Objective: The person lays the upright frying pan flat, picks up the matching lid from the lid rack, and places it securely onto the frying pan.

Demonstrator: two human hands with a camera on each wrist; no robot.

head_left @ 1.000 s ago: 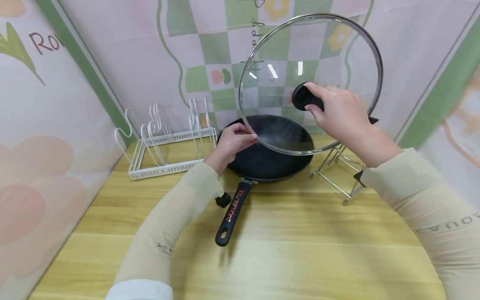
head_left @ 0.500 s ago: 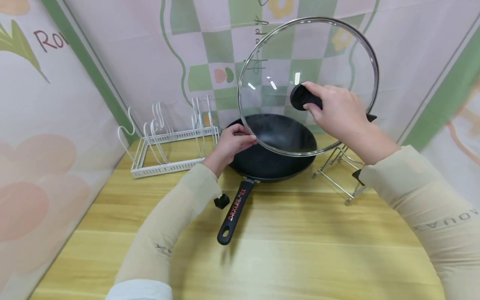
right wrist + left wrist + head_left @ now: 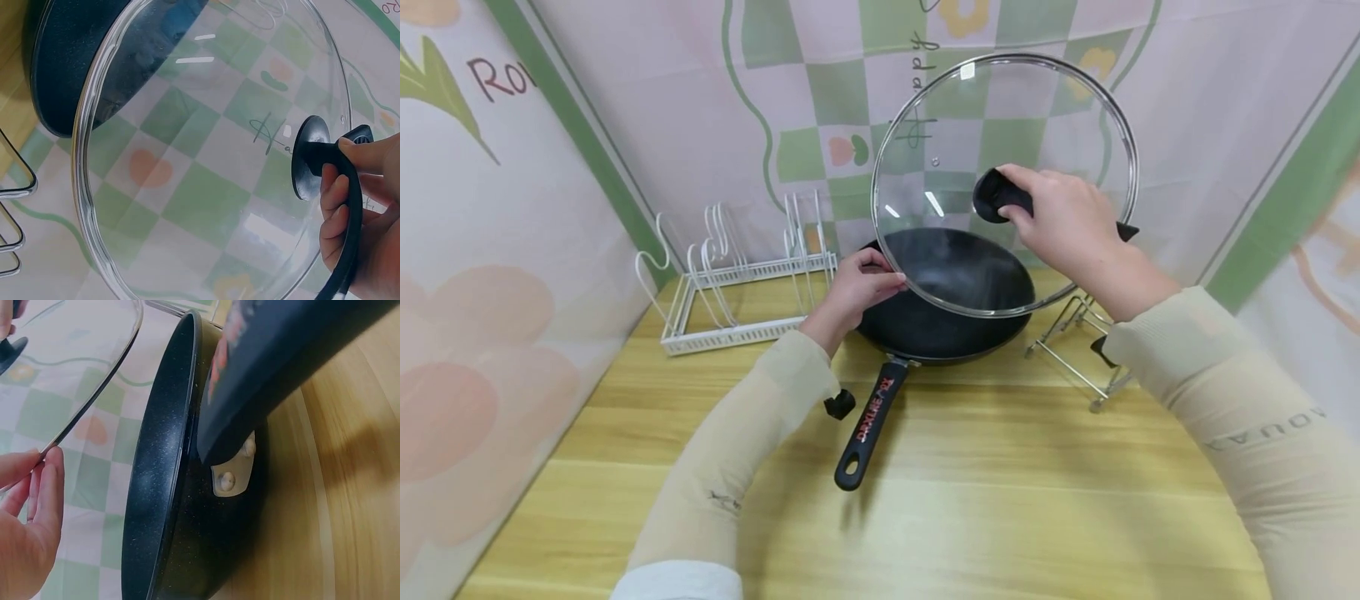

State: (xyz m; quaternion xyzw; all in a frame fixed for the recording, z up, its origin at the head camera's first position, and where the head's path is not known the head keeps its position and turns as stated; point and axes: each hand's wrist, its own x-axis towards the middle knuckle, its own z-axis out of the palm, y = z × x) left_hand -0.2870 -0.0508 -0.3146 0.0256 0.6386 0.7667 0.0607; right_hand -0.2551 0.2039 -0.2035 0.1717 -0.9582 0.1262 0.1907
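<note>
A round glass lid [image 3: 955, 117] with a metal rim is held up, steeply tilted, above the black frying pan [image 3: 955, 333]. My right hand [image 3: 1067, 217] grips the lid's black knob [image 3: 996, 196]; in the right wrist view, fingers curl around the black handle [image 3: 350, 219]. My left hand [image 3: 861, 287] pinches the lid's lower left rim between thumb and fingers, as the left wrist view also shows. The pan rests on the table, its black handle [image 3: 868, 425] pointing toward me. Part of the pan shows through the glass.
A white wire rack [image 3: 730, 333] stands on the wooden table [image 3: 1000, 500] left of the pan. To the right is a small metal wire stand [image 3: 1067, 367], partly behind my right forearm. A patterned cloth [image 3: 820, 67] covers the back wall.
My right hand has brought the lid slightly left, and its top edge sits lower. The left hand keeps its pinch on the rim and has shifted a little. The pan stays put.
</note>
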